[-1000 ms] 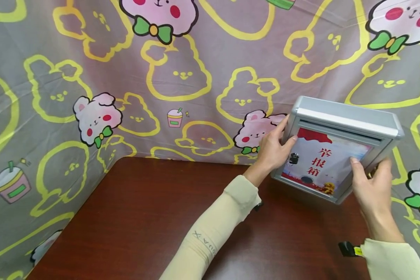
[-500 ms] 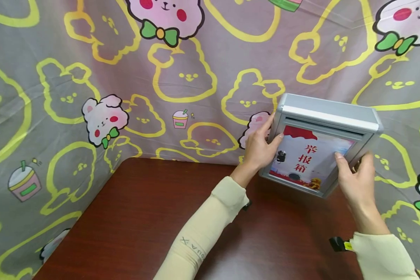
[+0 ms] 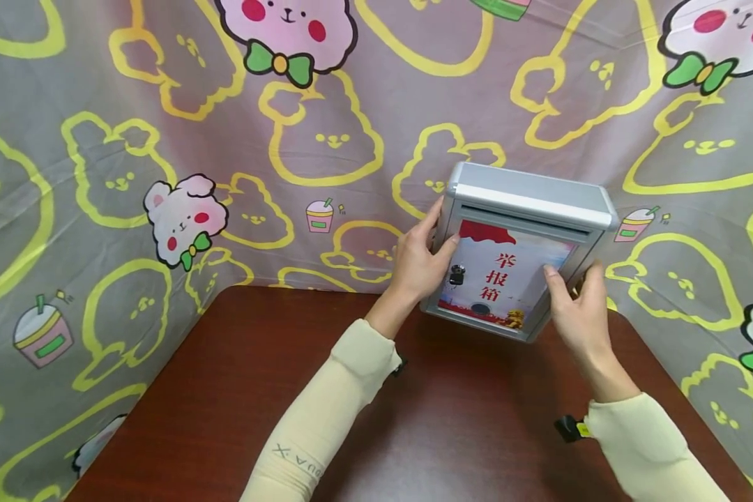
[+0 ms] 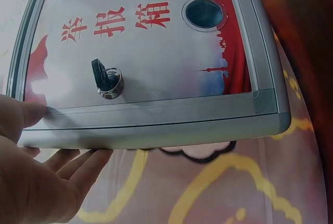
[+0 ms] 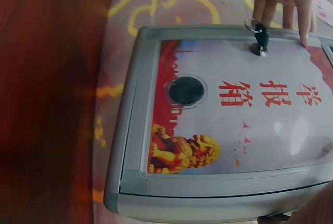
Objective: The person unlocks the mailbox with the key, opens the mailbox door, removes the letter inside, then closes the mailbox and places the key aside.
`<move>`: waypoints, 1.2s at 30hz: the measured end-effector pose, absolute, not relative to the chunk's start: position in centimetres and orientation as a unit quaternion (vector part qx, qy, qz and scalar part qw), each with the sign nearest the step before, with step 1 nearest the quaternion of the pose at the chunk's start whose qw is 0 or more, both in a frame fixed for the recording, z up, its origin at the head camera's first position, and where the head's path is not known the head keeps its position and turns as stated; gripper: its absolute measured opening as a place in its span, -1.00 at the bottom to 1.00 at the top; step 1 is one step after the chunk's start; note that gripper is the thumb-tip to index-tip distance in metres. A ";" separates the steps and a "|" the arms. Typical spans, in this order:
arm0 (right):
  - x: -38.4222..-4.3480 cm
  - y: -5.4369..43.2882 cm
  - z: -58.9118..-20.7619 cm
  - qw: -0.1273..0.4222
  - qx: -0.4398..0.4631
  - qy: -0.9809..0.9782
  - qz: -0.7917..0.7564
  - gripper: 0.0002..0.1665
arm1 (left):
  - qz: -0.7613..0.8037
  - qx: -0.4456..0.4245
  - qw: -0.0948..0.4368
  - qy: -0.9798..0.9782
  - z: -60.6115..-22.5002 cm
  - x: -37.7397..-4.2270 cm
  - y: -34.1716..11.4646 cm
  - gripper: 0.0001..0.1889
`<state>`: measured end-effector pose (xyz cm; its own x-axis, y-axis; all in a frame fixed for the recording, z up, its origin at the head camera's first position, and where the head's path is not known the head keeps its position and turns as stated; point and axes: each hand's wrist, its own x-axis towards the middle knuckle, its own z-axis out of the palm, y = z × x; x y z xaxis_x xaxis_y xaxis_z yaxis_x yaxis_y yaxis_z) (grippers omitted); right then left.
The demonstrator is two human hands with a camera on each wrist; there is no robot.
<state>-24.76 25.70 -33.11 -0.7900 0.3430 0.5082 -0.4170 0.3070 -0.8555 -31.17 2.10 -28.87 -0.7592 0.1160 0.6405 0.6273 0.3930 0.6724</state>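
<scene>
Both hands hold up a grey metal letterbox [image 3: 517,244] with red Chinese characters on its front panel, tilted, over the back of the table. My left hand [image 3: 422,258] grips its left side, thumb on the front frame and fingers behind. On the opposite side, my right hand [image 3: 582,314] has its thumb on the panel's edge and its fingers round the side. A slot runs across the front below the top. In the left wrist view, a key [image 4: 99,75] sits in the lock, and a round dark window [image 4: 204,13] shows near the bottom.
A dark reddish-brown table [image 3: 257,390] lies below. Behind it and at both sides hangs a grey-pink cloth [image 3: 351,202] with yellow cartoon outlines, close behind the box. A black piece with a yellow tag [image 3: 567,428] sticks out at the right cuff.
The letterbox has moved left across the head view, carried by both hands, which keep the same grip. More of the table's right side now shows.
</scene>
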 end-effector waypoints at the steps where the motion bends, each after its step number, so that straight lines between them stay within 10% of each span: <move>1: -24.9 25.3 -33.2 0.321 0.033 -0.738 0.592 -0.61 | -0.498 -0.232 0.259 -0.795 -28.9 -31.1 1.7 -0.30; 36: -27.7 19.7 -35.6 0.253 0.101 -0.775 0.570 -0.32 | -0.538 -0.159 0.263 -0.785 -32.8 -30.4 -5.0 -0.29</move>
